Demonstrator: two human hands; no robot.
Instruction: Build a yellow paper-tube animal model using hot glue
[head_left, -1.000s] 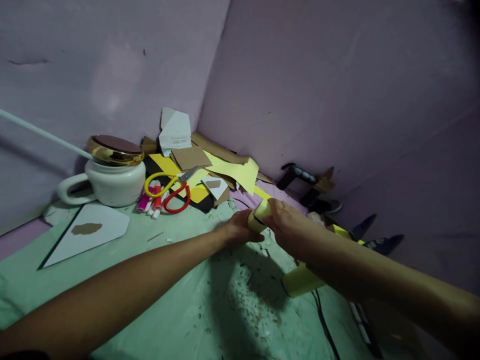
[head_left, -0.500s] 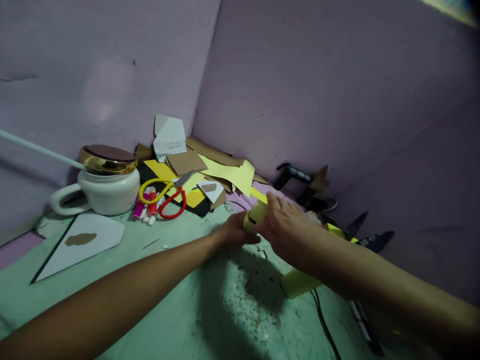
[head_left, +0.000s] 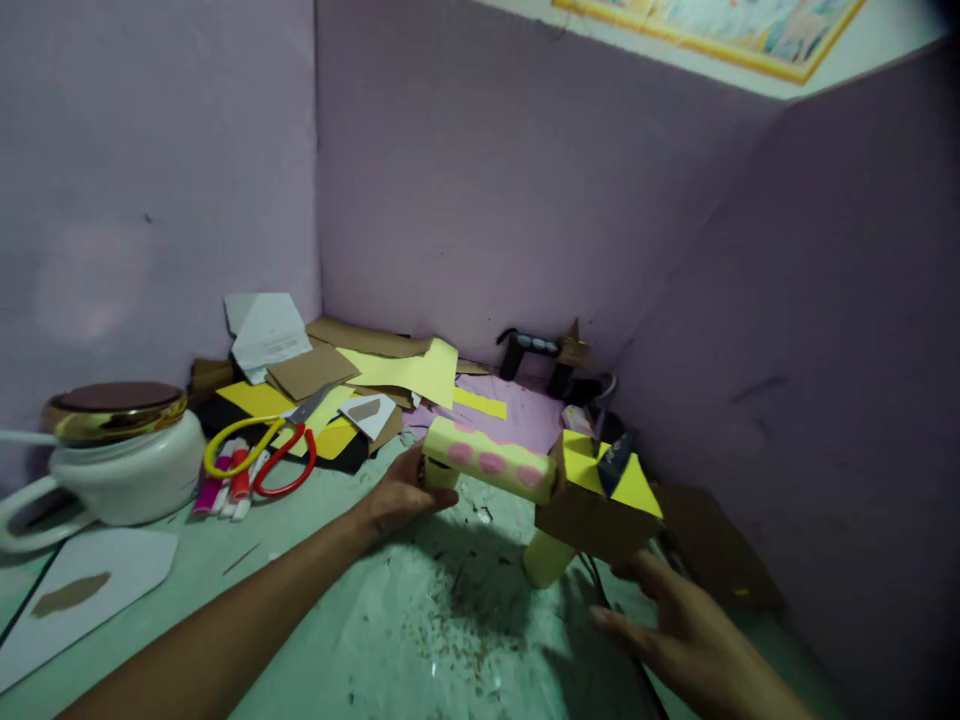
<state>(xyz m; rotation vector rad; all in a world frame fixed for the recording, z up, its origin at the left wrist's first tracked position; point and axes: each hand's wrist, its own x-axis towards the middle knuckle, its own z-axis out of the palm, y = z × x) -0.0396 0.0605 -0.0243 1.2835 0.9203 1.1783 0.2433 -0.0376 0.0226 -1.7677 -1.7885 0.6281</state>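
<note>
A pale yellow paper tube with pink spots (head_left: pixel 491 462) lies crosswise in the middle, joined at its right end to a cardboard box (head_left: pixel 592 520). Yellow paper with zigzag edges covers the box's top, and a dark pointed piece (head_left: pixel 616 462) stands on it. Under the box is a plain yellow tube (head_left: pixel 547 558). My left hand (head_left: pixel 405 490) is closed around the spotted tube's left end, its fingertips partly hidden behind. Below the box's right corner, my right hand (head_left: pixel 667 610) has thumb and fingers apart; whether a fingertip touches the cardboard is unclear.
Scissors (head_left: pixel 300 440) with yellow and red handles lie over several markers (head_left: pixel 229 480) at left. A white mug (head_left: pixel 131 480) stands beside them. Paper and cardboard scraps (head_left: pixel 315 370) fill the back corner. Black paper shapes (head_left: pixel 532 345) stand by the wall. Small shavings litter the green tabletop (head_left: pixel 390 620).
My right hand has come off the tube's left end and moved right and down, below the box. The spotted tube and box now show. The camera view has turned right and up.
</note>
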